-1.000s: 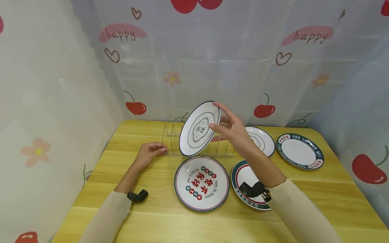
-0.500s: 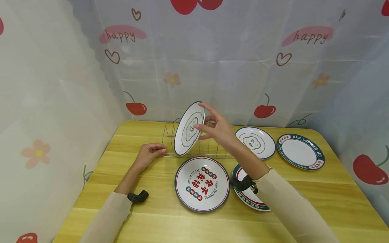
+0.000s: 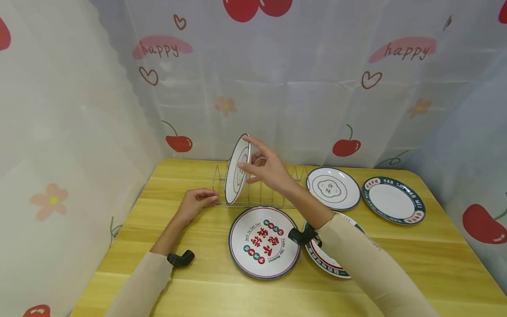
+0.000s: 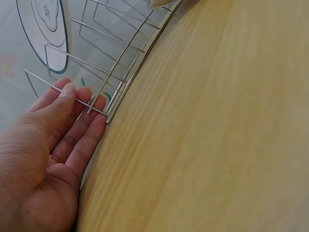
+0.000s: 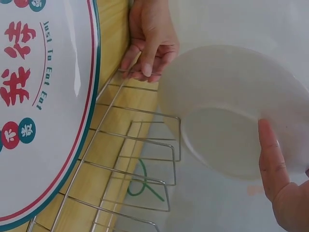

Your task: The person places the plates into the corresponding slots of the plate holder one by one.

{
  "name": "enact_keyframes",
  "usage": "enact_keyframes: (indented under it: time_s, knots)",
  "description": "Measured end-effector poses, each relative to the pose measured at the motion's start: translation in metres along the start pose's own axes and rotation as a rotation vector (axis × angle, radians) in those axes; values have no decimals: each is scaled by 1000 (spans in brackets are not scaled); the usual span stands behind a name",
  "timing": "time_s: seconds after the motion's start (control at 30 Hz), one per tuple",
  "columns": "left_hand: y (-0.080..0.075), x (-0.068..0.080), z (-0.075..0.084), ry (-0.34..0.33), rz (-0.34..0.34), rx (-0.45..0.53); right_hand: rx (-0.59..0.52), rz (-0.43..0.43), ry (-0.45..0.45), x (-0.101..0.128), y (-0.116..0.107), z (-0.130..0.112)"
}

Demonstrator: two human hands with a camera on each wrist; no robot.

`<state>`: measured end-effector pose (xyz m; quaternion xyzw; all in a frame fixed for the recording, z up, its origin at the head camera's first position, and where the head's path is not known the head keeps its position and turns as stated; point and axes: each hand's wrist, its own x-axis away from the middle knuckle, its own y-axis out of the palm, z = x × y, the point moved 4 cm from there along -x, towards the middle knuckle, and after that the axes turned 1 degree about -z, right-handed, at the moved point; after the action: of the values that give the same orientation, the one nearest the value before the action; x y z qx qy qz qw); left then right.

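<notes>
My right hand (image 3: pixel 266 169) grips a white plate (image 3: pixel 233 176) with a dark blue rim by its right edge, thumb on the front and fingers behind. The plate stands steeply tilted over the left part of a wire dish rack (image 3: pixel 277 205). Its pale underside (image 5: pixel 217 140) faces the right wrist camera. Whether its lower edge touches the wires I cannot tell. At the rack's left end, my left hand (image 3: pixel 195 203) pinches the end wire between thumb and fingers, clearly visible in the left wrist view. Just in front of the rack lies a plate with red characters (image 3: pixel 264 243).
A white plate with a dark blue rim (image 3: pixel 333 188) lies right of the rack. Farther right is a green-rimmed oval plate (image 3: pixel 393 200). Under my right forearm, another plate (image 3: pixel 328 259) is partly hidden. A patterned curtain (image 3: pixel 269 105) hangs behind the wooden table (image 3: pixel 206 290).
My right hand has carried the plate leftwards along the rack and turned it more edge-on. My left hand keeps its place at the rack's end.
</notes>
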<state>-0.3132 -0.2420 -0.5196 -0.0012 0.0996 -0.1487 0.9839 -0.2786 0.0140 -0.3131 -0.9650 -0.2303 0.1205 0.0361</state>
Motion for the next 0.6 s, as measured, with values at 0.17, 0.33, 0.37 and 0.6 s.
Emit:
enact_keyframes:
  time_s: [0.17,0.33,0.37,0.6]
  knots:
    - [0,0,1,-7,3,-2,30,0,16,-7,4,-1]
    - [0,0,2,-8,-4,4,101,-13,16,-21,7,9]
    - [-1,0,2,-6,-4,1,114,-15,16,-24,8,12]
    - [0,1,1,17,3,-19,198,-34,56,-36,20,37]
